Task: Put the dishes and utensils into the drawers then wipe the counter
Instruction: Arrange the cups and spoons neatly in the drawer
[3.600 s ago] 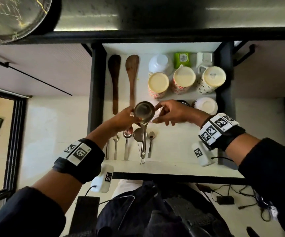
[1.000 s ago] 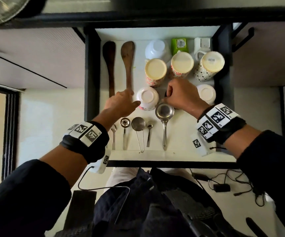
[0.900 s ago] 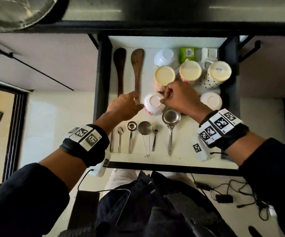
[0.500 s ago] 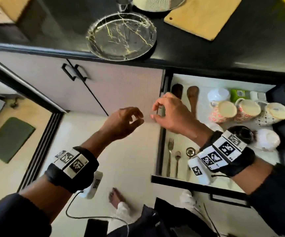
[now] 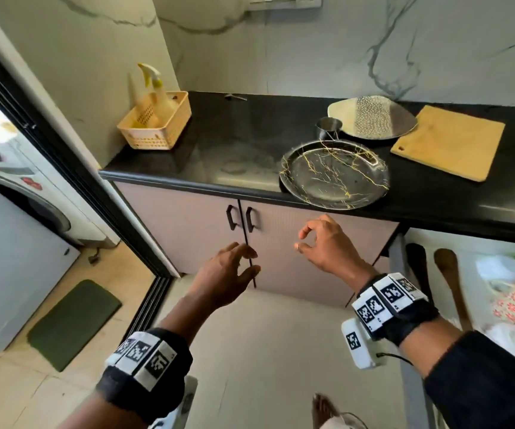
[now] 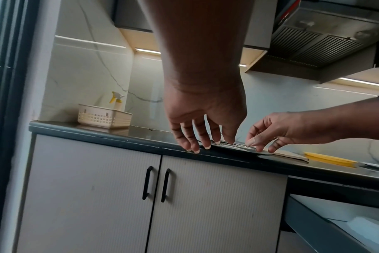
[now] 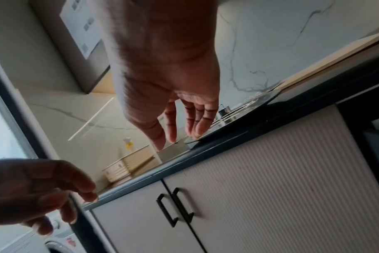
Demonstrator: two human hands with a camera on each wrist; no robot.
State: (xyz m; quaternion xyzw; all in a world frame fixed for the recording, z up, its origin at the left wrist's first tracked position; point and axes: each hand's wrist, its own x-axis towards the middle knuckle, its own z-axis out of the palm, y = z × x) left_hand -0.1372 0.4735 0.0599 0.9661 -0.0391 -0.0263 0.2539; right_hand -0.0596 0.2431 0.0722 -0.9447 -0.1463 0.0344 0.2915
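Note:
A round steel plate [image 5: 335, 174] with gold veining lies at the front edge of the black counter [image 5: 244, 131]. Behind it stand a small steel cup [image 5: 329, 126], an oval steel platter [image 5: 372, 120] and a wooden cutting board [image 5: 448, 142]. My left hand [image 5: 250, 261] and right hand [image 5: 301, 241] hover empty, fingers loosely curled, in front of the cabinet doors just below the plate. In the left wrist view my left hand [image 6: 202, 142] and right hand [image 6: 262, 145] hang close to the plate's rim [image 6: 238, 149]. The open drawer [image 5: 400, 258] at right holds wooden spatulas [image 5: 446, 267] and cups.
A cream basket [image 5: 155, 122] with a spray bottle [image 5: 151, 85] stands at the counter's left end. Two cabinet doors with black handles [image 5: 240, 216] sit under the counter. A washing machine [image 5: 18, 212] and a green mat [image 5: 73, 323] are at left.
Both hands left the drawer, where the ladle and bowl now lie, and rose leftward toward the plate on the counter. The head view swung up from the drawer to the counter.

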